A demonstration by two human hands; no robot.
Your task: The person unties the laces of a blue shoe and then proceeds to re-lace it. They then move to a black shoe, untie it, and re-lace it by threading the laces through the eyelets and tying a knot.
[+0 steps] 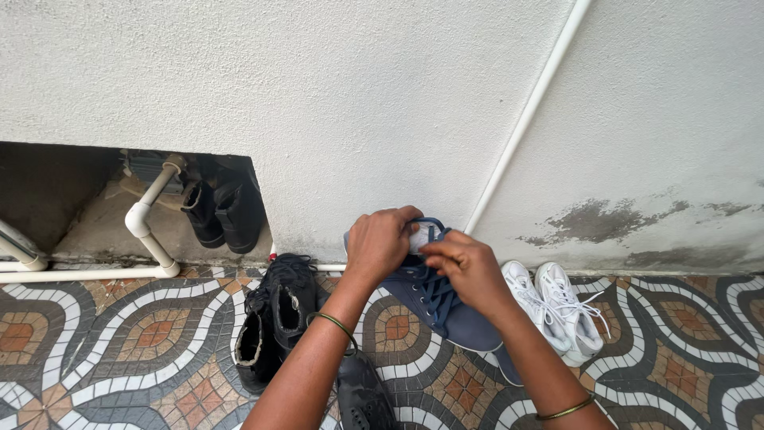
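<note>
both hands at the collar of the blue high-top shoe (pixel 446 306), which stands on the mosaic floor (pixel 119 342) against the wall. left hand (pixel 380 243) grips the top edge and tongue, right hand (pixel 465 267) pinches the blue lace (pixel 430 225). black boots (pixel 270 318) just left of the blue shoe, white sneakers (pixel 557 306) just right. risk as i judge it: lace slipping from the pinch, or the shoe tipping onto the white sneakers if pulled sideways.

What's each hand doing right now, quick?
Left hand: closed, gripping the top of the blue shoe.
Right hand: fingers pinched on the blue lace.
</note>
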